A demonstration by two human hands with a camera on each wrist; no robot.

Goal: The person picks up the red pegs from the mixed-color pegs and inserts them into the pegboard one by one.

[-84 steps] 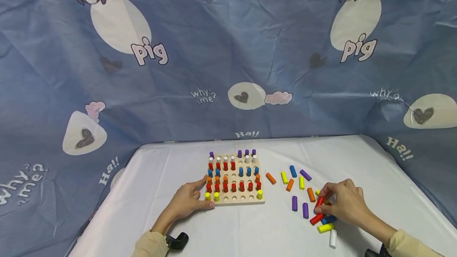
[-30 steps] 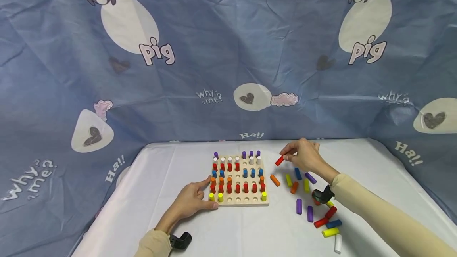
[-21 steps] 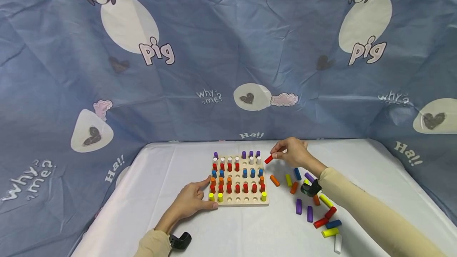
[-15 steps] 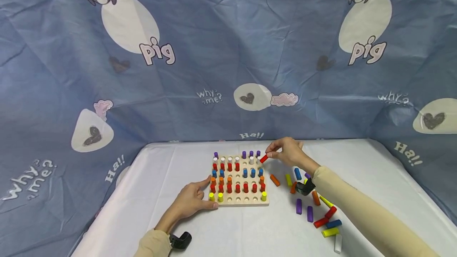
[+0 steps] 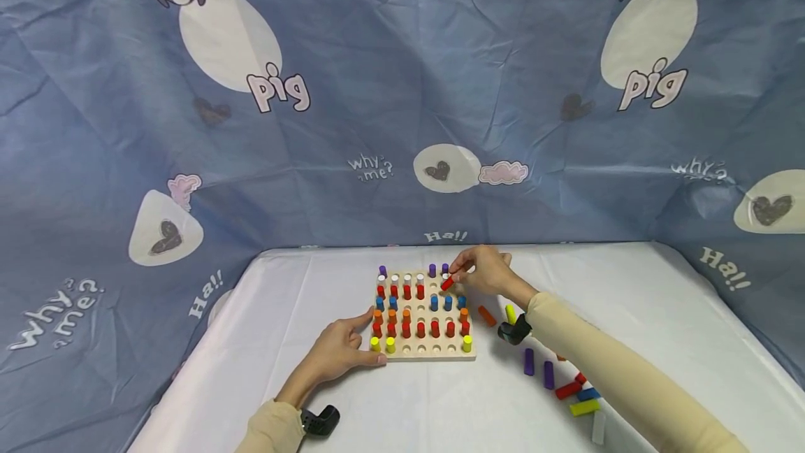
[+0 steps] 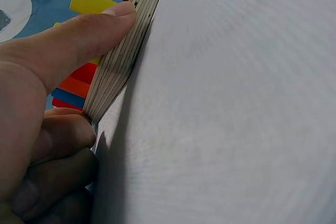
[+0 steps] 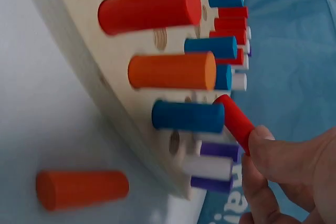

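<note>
A wooden pegboard (image 5: pixel 429 357) lies on the white table, with rows of upright purple, white, red, blue, orange and yellow pegs among bare holes. My left hand (image 5: pixel 336 349) holds its front left corner. In the left wrist view, the thumb (image 6: pixel 79 40) presses along the layered board edge (image 6: pixel 113 69), the index finger against the side. Over the board's back right part, my right hand (image 5: pixel 489 270) pinches a tilted red peg (image 5: pixel 447 284) between thumb and fingers. The right wrist view shows that red peg (image 7: pixel 237 121) beyond an upright blue peg (image 7: pixel 189 116), near bare holes.
Loose pegs lie right of the board: an orange peg (image 5: pixel 487 315) close by, a purple peg (image 5: pixel 529 361), a red peg (image 5: pixel 569 390), a yellow peg (image 5: pixel 585 407) and a white peg (image 5: pixel 598 428). The right sleeve (image 5: pixel 604 362) covers others. A blue patterned cloth (image 5: pixel 352 124) hangs behind.
My right hand has picked a red peg from the loose pile and carried it left and back, now over the board's back right part. My left hand has stayed at the board's corner.
</note>
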